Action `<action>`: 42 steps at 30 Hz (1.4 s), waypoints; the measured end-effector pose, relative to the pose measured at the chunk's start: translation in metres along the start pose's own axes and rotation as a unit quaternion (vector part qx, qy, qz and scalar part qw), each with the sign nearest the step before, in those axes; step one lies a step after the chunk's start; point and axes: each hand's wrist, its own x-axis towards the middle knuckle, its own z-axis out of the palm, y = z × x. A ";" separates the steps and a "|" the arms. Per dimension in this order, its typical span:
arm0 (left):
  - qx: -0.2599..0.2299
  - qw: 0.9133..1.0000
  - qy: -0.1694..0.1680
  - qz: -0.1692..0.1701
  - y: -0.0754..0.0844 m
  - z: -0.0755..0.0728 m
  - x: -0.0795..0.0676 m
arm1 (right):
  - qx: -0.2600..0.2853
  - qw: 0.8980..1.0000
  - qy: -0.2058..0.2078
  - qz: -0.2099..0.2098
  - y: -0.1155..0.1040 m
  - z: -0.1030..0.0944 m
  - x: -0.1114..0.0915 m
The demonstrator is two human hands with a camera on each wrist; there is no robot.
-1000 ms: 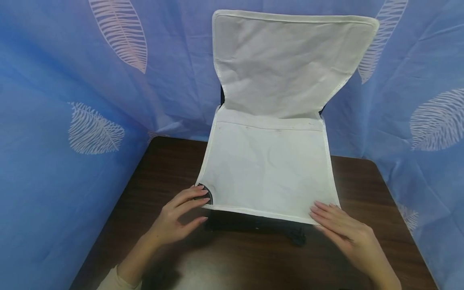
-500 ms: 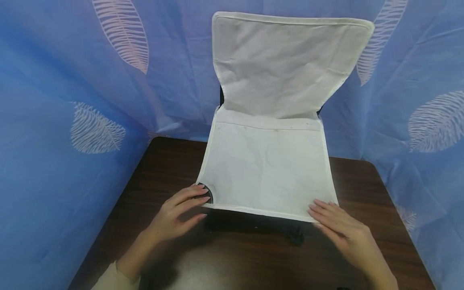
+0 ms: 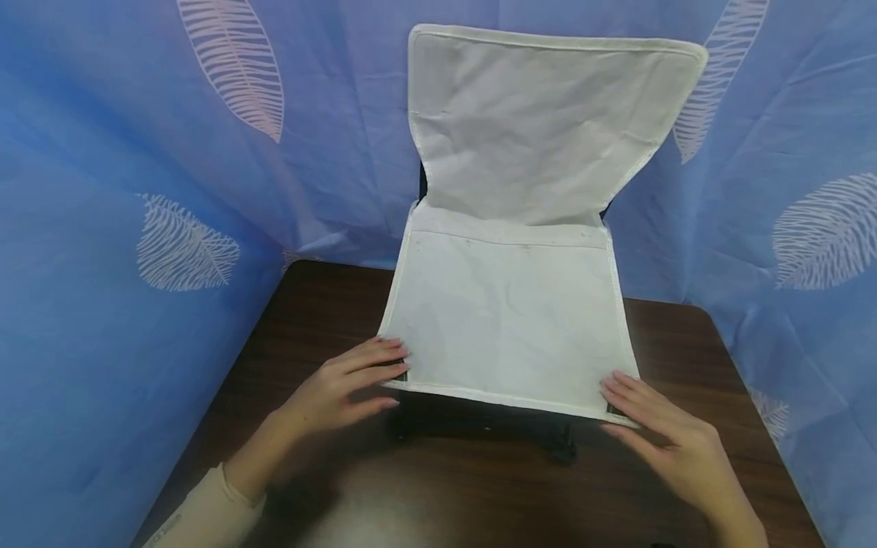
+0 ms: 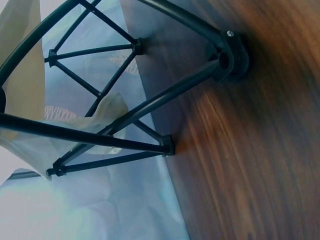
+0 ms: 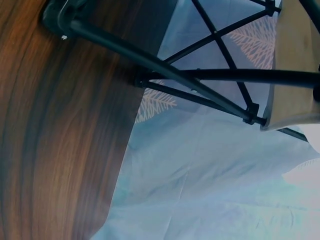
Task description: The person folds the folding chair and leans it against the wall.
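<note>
Both sets of fingers (image 3: 373,356) (image 3: 636,401) lie unclenched over front corners of the white seat (image 3: 503,312).

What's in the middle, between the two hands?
The front part of the white cloth seat stretches between the left hand and the right hand. The head view shows it.

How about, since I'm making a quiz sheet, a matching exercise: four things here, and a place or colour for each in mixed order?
Column one:
1. left hand
2. tabletop
3. chair frame
4. curtain

Column two:
A. black
B. at the front left corner of the white fabric seat
C. blue with pale leaf prints
D. dark brown with wood grain

Right pairs: 1-B, 2-D, 3-A, 4-C
</note>
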 end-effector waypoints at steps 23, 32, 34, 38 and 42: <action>-0.019 0.999 -0.048 -0.015 -0.005 -0.011 -0.005 | 0.036 0.997 -0.043 0.045 0.006 -0.007 -0.010; -0.027 0.998 -0.054 -0.004 -0.007 -0.013 -0.005 | 0.056 0.996 -0.048 0.052 0.015 -0.009 -0.018; -0.024 0.998 -0.057 -0.003 -0.007 -0.014 -0.005 | 0.054 0.996 -0.049 0.051 0.015 -0.009 -0.018; -0.013 0.998 -0.067 0.001 -0.008 -0.016 -0.005 | 0.050 0.996 -0.051 0.052 0.014 -0.009 -0.016; 0.005 0.997 -0.074 0.017 -0.011 -0.018 -0.006 | 0.045 0.996 -0.048 0.053 0.010 -0.009 -0.013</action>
